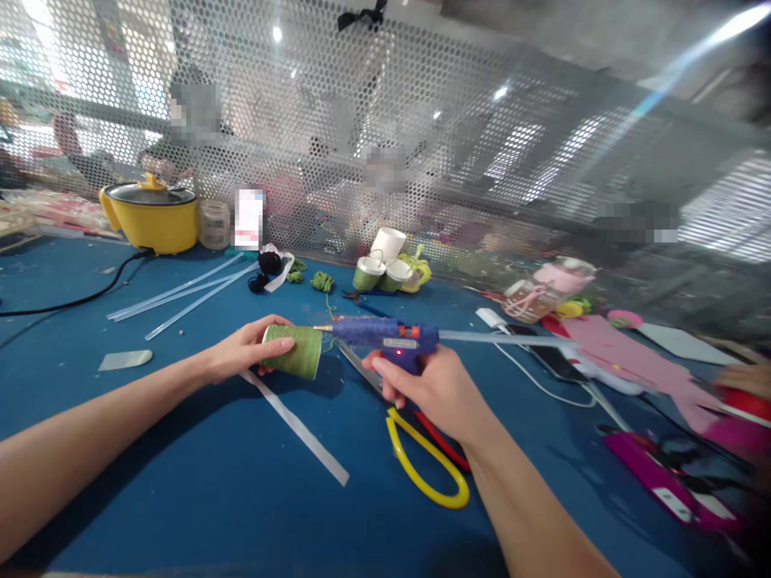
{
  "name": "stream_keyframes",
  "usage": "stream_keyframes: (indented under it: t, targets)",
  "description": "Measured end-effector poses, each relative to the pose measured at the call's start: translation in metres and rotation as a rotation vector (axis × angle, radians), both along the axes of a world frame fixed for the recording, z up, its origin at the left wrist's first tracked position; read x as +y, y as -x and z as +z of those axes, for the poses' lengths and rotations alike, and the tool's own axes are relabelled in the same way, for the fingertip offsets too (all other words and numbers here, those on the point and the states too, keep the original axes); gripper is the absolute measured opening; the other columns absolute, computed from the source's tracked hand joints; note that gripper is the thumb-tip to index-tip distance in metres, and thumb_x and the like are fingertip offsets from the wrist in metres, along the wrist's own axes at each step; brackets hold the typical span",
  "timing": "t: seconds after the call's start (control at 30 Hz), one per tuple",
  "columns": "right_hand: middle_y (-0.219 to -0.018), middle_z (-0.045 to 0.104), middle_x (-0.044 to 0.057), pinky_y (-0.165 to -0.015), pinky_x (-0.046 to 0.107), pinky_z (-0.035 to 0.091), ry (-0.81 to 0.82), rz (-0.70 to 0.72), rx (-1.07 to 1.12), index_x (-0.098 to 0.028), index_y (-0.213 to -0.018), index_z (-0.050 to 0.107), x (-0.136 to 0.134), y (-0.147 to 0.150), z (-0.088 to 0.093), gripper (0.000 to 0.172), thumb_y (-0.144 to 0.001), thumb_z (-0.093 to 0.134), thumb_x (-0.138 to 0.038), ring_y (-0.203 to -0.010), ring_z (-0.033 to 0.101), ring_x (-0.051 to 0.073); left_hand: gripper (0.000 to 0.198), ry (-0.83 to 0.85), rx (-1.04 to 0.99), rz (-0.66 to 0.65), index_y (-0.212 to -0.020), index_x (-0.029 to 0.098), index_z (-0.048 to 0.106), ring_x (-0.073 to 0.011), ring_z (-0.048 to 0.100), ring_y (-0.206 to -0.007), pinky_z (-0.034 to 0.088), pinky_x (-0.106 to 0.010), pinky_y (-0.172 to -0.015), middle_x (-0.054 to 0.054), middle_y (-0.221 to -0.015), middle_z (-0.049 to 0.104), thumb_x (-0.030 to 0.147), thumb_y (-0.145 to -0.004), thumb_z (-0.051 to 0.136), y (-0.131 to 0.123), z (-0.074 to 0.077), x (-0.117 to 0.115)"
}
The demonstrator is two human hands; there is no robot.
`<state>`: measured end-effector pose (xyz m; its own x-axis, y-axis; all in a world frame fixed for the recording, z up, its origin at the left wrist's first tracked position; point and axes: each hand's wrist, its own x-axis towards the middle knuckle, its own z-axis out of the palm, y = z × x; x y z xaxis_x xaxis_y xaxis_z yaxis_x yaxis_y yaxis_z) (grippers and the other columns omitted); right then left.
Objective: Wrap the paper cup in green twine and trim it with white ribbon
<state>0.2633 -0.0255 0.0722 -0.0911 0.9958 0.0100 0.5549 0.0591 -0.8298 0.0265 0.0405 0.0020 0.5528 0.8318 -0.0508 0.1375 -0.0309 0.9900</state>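
Observation:
My left hand (pixel 256 347) is closed around a paper cup wrapped in green yarn (pixel 298 353), tipped on its side above the table. In my right hand (pixel 437 381) is a blue glue gun (pixel 385 333), its nozzle pointing left at the cup's end. A clear glue stick (pixel 506 338) sticks out of the gun's back, and a small red light glows on its body. Below the gun lie large scissors (pixel 430 474) with yellow and red handles, partly hidden by my right hand. A white strip (pixel 301 433) lies under the cup.
Several glue sticks (pixel 186 289), balls of yarn (pixel 322 281) and wrapped cups (pixel 382 273) lie farther back. A yellow electric pot (pixel 153 217) stands at the left before a perforated metal screen (pixel 313 96). At right are a phone (pixel 545 353), pink sheets (pixel 626 357) and a purple power strip (pixel 662 478).

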Motion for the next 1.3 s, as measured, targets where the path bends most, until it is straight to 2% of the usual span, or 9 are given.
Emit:
stream_keyframes:
  t: [0.2, 0.5, 0.9, 1.03, 1.3]
  targets:
    - [-0.045, 0.054, -0.001, -0.045, 0.025, 0.046, -0.034, -0.041, -0.131, -0.017, -0.064, 0.058, -0.003, -0.0027, -0.0038, 0.022, -0.071, 0.057, -0.038, -0.042, 0.053, 0.013, 0.04, -0.001, -0.016, 0.122, -0.095, 0.019, 0.048, -0.0084, 0.041, -0.049, 0.032, -0.019, -0.041, 0.004, -0.064, 0.044, 0.054, -0.075, 0.051, -0.0029, -0.0046, 0.0007]
    - [-0.041, 0.051, -0.003, -0.042, 0.026, 0.04, -0.083, -0.002, -0.267, -0.021, -0.056, 0.049, -0.0038, -0.0037, -0.0068, 0.026, -0.075, 0.054, -0.038, -0.038, 0.046, 0.013, 0.042, 0.018, -0.025, 0.156, -0.09, 0.018, 0.049, -0.0082, 0.039, -0.047, 0.029, -0.018, -0.039, 0.005, -0.061, 0.042, 0.056, -0.074, 0.051, -0.0056, -0.0037, 0.0011]
    - [-0.039, 0.048, -0.005, -0.043, 0.024, 0.038, -0.156, 0.0, -0.309, -0.018, -0.069, 0.06, -0.0037, -0.0019, -0.0049, 0.023, -0.078, 0.052, -0.037, -0.037, 0.045, 0.012, 0.044, 0.025, -0.007, 0.17, -0.091, 0.016, 0.048, -0.0074, 0.037, -0.047, 0.028, -0.017, -0.039, 0.006, -0.06, 0.041, 0.056, -0.073, 0.051, -0.0061, -0.0012, -0.0017]
    - [-0.039, 0.049, -0.004, -0.045, 0.025, 0.039, -0.165, -0.005, -0.333, -0.018, -0.069, 0.061, -0.0034, -0.002, -0.0047, 0.024, -0.077, 0.052, -0.038, -0.04, 0.049, 0.014, 0.043, 0.022, -0.004, 0.168, -0.091, 0.016, 0.048, -0.0073, 0.037, -0.047, 0.028, -0.017, -0.04, 0.005, -0.061, 0.041, 0.056, -0.074, 0.051, -0.0065, -0.0001, -0.0016]
    - [-0.038, 0.048, -0.005, -0.046, 0.025, 0.04, -0.145, 0.008, -0.329, -0.018, -0.067, 0.06, -0.0055, -0.0023, -0.0048, 0.025, -0.077, 0.053, -0.039, -0.04, 0.048, 0.013, 0.044, 0.003, 0.011, 0.168, -0.091, 0.016, 0.048, -0.0076, 0.038, -0.048, 0.029, -0.018, -0.04, 0.005, -0.062, 0.042, 0.057, -0.073, 0.05, -0.0067, -0.0006, -0.0016]
